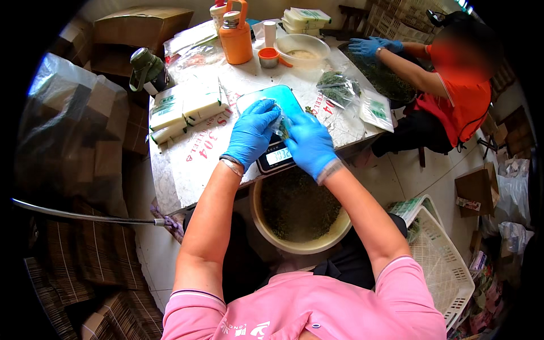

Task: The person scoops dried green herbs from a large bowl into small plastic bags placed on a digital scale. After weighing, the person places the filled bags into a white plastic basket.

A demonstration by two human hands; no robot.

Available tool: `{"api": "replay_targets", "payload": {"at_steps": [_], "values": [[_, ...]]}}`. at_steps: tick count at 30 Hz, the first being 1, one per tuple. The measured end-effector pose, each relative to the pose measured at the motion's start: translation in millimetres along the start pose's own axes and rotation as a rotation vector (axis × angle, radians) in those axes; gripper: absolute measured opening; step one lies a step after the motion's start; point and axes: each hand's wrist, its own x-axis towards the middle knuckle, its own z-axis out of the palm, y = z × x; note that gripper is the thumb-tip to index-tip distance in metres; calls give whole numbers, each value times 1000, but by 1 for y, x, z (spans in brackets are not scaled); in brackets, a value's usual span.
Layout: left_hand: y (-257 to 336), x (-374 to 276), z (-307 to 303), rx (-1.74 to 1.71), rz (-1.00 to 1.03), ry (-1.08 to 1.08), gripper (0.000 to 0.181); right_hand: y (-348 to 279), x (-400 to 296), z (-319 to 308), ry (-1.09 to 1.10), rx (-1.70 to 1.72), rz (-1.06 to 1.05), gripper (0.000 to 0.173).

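Note:
My left hand [253,131], in a blue glove, grips a small clear plastic bag [279,126] over a digital scale. Against the bag's right side is my right hand [311,142], also gloved; motion blur hides how its fingers close. Something greenish shows through the plastic. Beneath both hands lies the scale's blue platform [278,92], with a lit display [279,156] at its near edge. Below the table edge, before my lap, stands a wide round tub [293,247] holding dark green dried plant matter [299,204].
Stacks of printed plastic bags [168,108] lie left on the metal-topped table [182,174]. Behind are an orange jug [236,42], a measuring cup [269,58] and a plastic bowl [302,47]. Filled bags [337,87] lie right, near a gloved co-worker [463,93]. A white basket [442,259] stands low right.

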Motion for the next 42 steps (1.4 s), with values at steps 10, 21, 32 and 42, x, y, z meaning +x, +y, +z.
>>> {"api": "replay_targets", "payload": {"at_steps": [10, 21, 32, 42], "values": [[-8, -22, -29, -48, -282, 231, 58, -18, -106, -26, -152, 723, 809, 12], [56, -26, -57, -469, -351, -24, 26, -26, -96, -39, -77, 793, 705, 13], [111, -50, -20, -95, -331, -1005, 24, -3, -104, -13, 48, -18, 285, 19], [94, -46, -45, -194, -365, -928, 42, -9, -69, -31, -731, -89, 363, 42]]}}
